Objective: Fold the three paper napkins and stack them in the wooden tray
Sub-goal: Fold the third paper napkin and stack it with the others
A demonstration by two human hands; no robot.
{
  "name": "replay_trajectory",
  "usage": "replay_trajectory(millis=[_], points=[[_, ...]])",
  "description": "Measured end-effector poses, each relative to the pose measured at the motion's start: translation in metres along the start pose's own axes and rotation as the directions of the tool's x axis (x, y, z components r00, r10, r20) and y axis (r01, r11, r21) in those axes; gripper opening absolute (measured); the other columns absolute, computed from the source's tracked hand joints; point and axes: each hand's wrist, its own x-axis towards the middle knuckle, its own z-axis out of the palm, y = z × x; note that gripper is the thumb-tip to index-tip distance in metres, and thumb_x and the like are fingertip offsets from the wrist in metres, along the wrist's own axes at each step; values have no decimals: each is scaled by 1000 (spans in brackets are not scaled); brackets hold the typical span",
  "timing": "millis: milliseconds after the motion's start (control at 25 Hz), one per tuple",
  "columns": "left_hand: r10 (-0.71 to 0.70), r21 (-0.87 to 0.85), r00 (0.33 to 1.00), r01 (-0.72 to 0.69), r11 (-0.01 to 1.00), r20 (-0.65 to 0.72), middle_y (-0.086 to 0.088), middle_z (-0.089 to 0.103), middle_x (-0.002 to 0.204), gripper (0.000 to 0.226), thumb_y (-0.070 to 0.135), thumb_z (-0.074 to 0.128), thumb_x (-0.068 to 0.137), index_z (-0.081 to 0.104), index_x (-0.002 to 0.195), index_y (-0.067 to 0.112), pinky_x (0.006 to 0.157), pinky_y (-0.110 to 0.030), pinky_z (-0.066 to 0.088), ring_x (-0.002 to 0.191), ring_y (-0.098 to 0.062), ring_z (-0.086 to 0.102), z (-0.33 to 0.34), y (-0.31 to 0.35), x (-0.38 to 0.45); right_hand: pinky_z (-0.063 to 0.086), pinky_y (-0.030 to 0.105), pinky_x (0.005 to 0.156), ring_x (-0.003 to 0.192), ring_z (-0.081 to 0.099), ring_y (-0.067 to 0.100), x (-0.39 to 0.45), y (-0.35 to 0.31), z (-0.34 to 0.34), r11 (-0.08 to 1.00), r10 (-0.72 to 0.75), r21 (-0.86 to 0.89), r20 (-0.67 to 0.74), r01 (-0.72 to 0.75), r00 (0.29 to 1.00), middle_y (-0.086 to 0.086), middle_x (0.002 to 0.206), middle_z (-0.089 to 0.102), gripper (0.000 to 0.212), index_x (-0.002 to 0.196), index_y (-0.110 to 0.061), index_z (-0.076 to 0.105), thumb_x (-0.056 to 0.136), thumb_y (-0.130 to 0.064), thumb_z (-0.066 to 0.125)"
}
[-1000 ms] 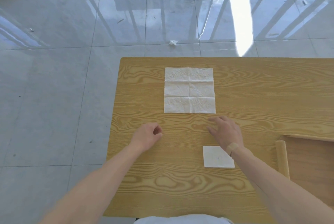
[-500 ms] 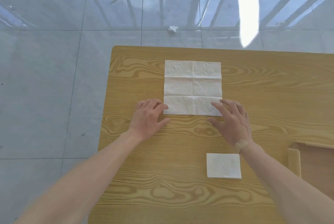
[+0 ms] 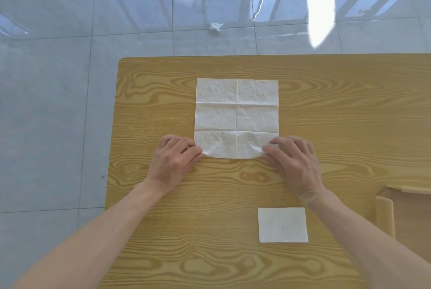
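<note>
Both hands now pinch the near corners of the open napkin (image 3: 236, 118); the left hand (image 3: 173, 162) holds the near left corner and the right hand (image 3: 292, 162) holds the near right corner, each with thumb and fingers pressed together on the paper. Half a second ago the hands lay flat and spread beside that edge, just touching it; a second ago they were back on the bare wood, away from it. So the reach is over and the grip is on; the near edge already curls up a little off the surface (image 3: 338, 111). This looks like the start of a fold, with the near edge ready to go up and over toward the far edge.

One folded napkin (image 3: 282, 224) sits on the wood near the right arm, not in the wooden tray (image 3: 384, 214) yet; the tray peeks in at the right edge. I see only two napkins, so most of the job is left.
</note>
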Motion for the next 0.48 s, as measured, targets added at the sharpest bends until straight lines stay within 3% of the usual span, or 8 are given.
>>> replay_trajectory(millis=[120,280,400,480], points=[[-37,-43,999,38,998,35,-2,66,90,13,25,66,94,72,89,14,77,-36,47,80,-21,60,-4,2,2,44,39,80,96,61,27,0,0,-4,997,-73,-15,-13,73,997,1,102,70,10,99,-19,74,93,-22,67],[-156,-173,984,170,970,90,1,65,102,17,26,59,96,70,91,13,65,-24,48,87,-11,59,-20,8,8,43,36,81,93,63,24,-2,3,-13,996,-86,-13,-9,86,996,-1,98,72,20,101,-18,74,84,-6,73],[-180,-239,976,204,949,121,5,70,101,18,26,55,97,67,95,13,54,-21,49,75,4,50,-32,15,13,42,34,80,89,64,23,-1,0,-19,997,-75,-15,-12,75,997,-2,94,72,28,101,-16,74,79,1,76],[-215,-285,967,246,926,137,7,70,91,17,26,56,97,67,97,14,53,-18,48,67,5,48,-38,21,13,42,34,79,86,63,23,-3,-4,-21,996,-90,-26,-6,90,996,-2,92,71,38,107,-16,73,77,7,72]])
